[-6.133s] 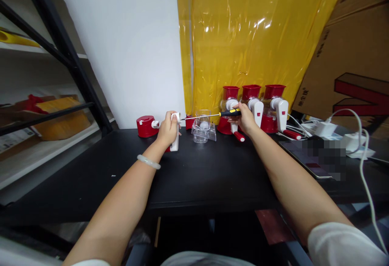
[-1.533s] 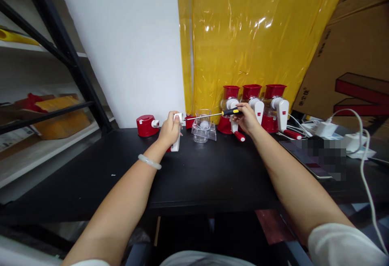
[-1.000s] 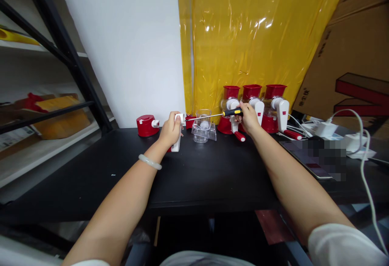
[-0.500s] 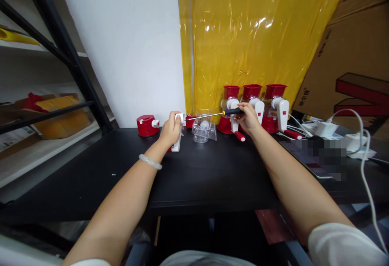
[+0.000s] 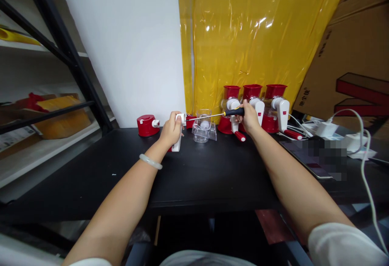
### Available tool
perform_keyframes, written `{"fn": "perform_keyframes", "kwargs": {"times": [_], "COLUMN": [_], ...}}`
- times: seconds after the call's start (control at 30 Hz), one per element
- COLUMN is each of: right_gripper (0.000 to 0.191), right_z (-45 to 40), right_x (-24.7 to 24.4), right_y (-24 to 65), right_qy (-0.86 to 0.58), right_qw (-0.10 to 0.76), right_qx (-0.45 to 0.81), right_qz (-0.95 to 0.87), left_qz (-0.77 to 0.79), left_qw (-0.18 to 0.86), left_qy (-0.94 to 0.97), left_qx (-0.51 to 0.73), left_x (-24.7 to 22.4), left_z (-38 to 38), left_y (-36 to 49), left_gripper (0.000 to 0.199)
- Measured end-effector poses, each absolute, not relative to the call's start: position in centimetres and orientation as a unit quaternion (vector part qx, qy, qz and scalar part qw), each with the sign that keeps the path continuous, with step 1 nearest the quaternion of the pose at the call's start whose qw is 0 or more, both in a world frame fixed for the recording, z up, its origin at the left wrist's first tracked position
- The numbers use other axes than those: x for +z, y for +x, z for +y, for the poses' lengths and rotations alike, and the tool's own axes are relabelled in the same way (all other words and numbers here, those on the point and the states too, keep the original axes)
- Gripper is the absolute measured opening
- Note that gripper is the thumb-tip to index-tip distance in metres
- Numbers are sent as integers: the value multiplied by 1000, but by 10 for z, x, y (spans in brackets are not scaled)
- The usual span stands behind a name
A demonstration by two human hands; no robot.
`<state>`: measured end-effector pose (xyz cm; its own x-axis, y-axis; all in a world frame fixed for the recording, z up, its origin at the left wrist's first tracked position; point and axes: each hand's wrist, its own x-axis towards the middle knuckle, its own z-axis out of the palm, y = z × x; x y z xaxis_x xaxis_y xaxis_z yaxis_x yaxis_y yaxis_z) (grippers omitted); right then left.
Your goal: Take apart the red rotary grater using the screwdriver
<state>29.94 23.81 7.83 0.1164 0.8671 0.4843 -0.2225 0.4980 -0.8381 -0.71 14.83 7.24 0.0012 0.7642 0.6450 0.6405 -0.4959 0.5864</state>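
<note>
My left hand (image 5: 172,130) is closed around a white crank handle (image 5: 177,144), whose round white end points right. My right hand (image 5: 251,116) grips the black handle of a screwdriver (image 5: 234,112). Its long metal shaft runs left, nearly level, and the tip is at the white end of the crank handle. Behind the shaft stands a clear plastic part (image 5: 204,131) on the black table. A red base (image 5: 146,125) with a white fitting sits to the left of my left hand.
Three red and white crank devices (image 5: 274,112) stand at the back right against a yellow plastic sheet (image 5: 243,35). A tablet (image 5: 304,158), white chargers (image 5: 326,129) and cables lie on the right. Shelves (image 5: 45,152) stand at the far left.
My right hand's fingers have shifted on the screwdriver handle, uncovering more of it. The screwdriver tip is at about the same place. My left hand has hardly moved.
</note>
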Motion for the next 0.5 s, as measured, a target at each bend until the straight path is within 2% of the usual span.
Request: {"fn": "perform_keyframes", "kwargs": {"times": [0.27,0.5], "right_gripper": [27,28], "right_z": [233,229], "right_x": [80,81], "right_y": [297,299], "right_qy": [-278,-236], "right_qw": [704,695], "right_qx": [434,480], "right_qz": [-488,-480], "left_qz": [495,497], "left_qw": [61,63], "left_qy": [706,707], "left_qx": [503,499], "left_x": [72,72], "left_z": [149,149], "left_y": [-8,-7], "left_gripper": [37,38]}}
